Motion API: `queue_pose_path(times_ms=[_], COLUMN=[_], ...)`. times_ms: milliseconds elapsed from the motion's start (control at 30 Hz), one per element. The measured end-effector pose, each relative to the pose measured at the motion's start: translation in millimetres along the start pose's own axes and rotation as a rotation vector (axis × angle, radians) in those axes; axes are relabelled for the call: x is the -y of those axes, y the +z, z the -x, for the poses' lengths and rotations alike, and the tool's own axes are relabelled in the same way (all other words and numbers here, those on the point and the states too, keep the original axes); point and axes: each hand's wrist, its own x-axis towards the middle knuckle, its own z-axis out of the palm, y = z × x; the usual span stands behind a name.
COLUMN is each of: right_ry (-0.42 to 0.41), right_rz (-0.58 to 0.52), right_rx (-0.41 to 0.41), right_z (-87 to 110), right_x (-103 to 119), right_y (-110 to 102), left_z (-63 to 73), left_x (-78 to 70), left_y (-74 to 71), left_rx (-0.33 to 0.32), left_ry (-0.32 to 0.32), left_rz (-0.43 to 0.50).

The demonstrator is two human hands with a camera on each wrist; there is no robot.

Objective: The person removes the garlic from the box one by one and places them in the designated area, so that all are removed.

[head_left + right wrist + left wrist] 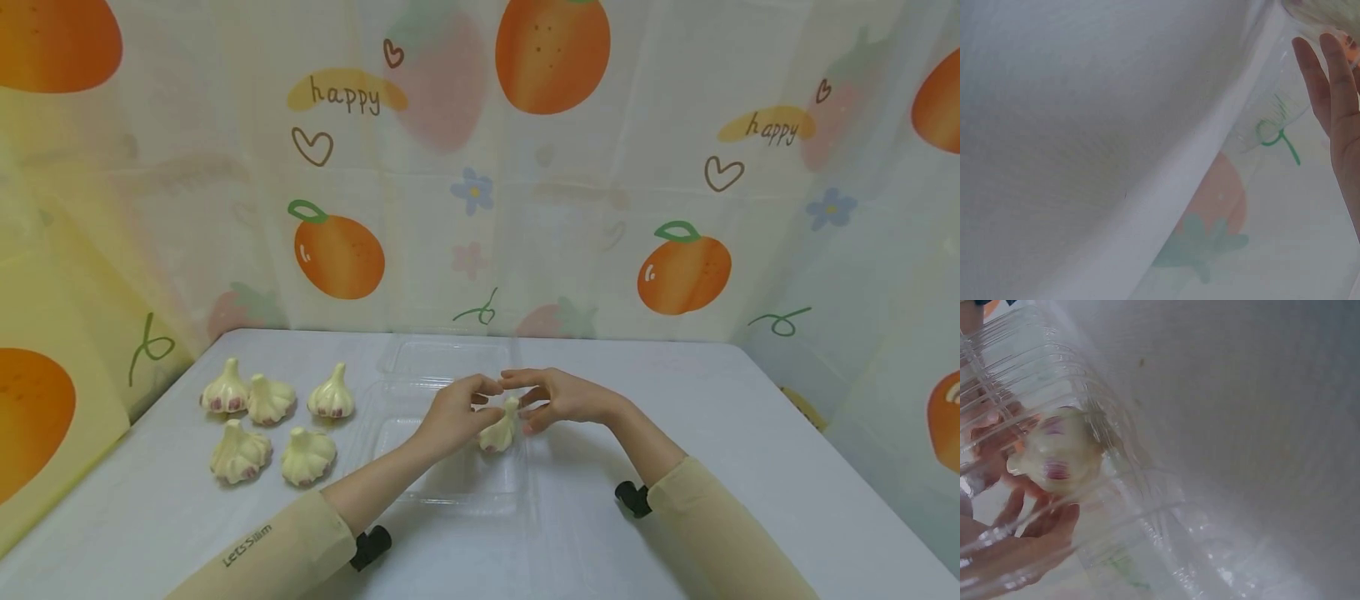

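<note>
A pale garlic bulb (495,435) with purple marks sits at the right side of a clear plastic box (448,498). My left hand (453,412) reaches over the box from the left, its thumb overlapping the bulb and its fingers loosely bent above it. From the other side, my right hand (573,396) arches near the bulb's stem with its fingers spread. Through the ribbed box wall, the left wrist view shows the garlic (1063,453) with fingers (1054,522) beside it. Nearly straight fingers of the right hand (1342,119) appear in the right wrist view.
Several garlic bulbs (309,455) stand in two loose rows on the white table (637,550), left of the box. The box's clear lid (438,357) lies opened toward the back. Behind the table hangs a fruit-print curtain (555,250).
</note>
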Motion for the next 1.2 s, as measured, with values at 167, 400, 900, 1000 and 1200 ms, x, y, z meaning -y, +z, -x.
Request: queue_pose_path(times_ms=[167, 400, 900, 1000, 1200], right_ry=[-0.001, -0.009, -0.022, -0.028, -0.022], right_rz=[0.002, 0.004, 0.002, -0.006, -0.001], right_rx=[0.003, 0.003, 0.003, 0.005, 0.003], right_z=[0.7, 1.5, 1.6, 1.0, 0.7], right_x=[0.8, 1.4, 2.5, 1.9, 0.8], right_y=[0.0, 0.5, 0.6, 0.6, 0.6], left_z=[-0.9, -0.9, 0.7, -0.2, 0.2], left_x=[4.8, 7.0, 7.9, 8.5, 7.8], left_y=[2.5, 4.5, 3.8, 4.9, 5.9], left_rx=[0.011, 0.024, 0.067, 0.077, 0.080], left_ry=[-0.016, -0.017, 0.015, -0.004, -0.020], left_rz=[-0.002, -0.038, -0.144, -0.151, -0.160])
